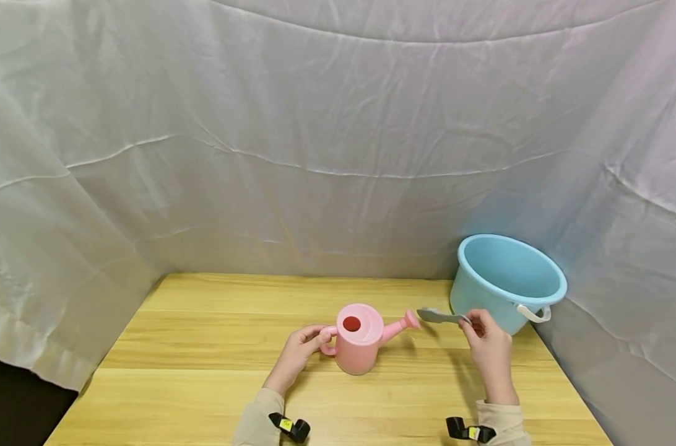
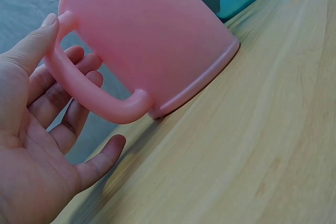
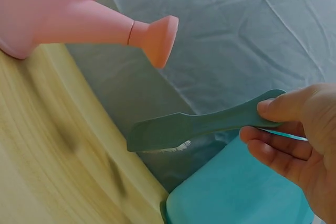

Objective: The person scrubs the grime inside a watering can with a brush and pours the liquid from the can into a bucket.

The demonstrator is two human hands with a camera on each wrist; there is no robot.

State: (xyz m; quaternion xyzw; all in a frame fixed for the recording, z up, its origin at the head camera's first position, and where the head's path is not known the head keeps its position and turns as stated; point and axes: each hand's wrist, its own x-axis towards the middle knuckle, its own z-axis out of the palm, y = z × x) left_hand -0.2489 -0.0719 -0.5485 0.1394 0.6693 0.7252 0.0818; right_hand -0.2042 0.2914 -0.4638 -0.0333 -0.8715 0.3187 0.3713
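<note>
A pink watering can (image 1: 358,353) stands upright on the wooden table, its spout and sprinkler head (image 3: 160,40) facing right. My left hand (image 1: 300,354) is at its handle (image 2: 97,98), the thumb on the upper end and the fingers loosely curled behind the loop. With my right hand (image 1: 489,347) I pinch one end of a grey-green spatula (image 3: 210,121) between thumb and fingers. Its flat blade (image 1: 430,315) is held above the table and points left, close to the sprinkler head. Behind the right hand is a light blue bucket (image 1: 465,291).
The bucket sits at the table's back right corner, with a white handle (image 1: 534,314) hanging at its front. Pale curtains (image 1: 327,204) enclose the wooden table (image 1: 204,396) at the back and both sides.
</note>
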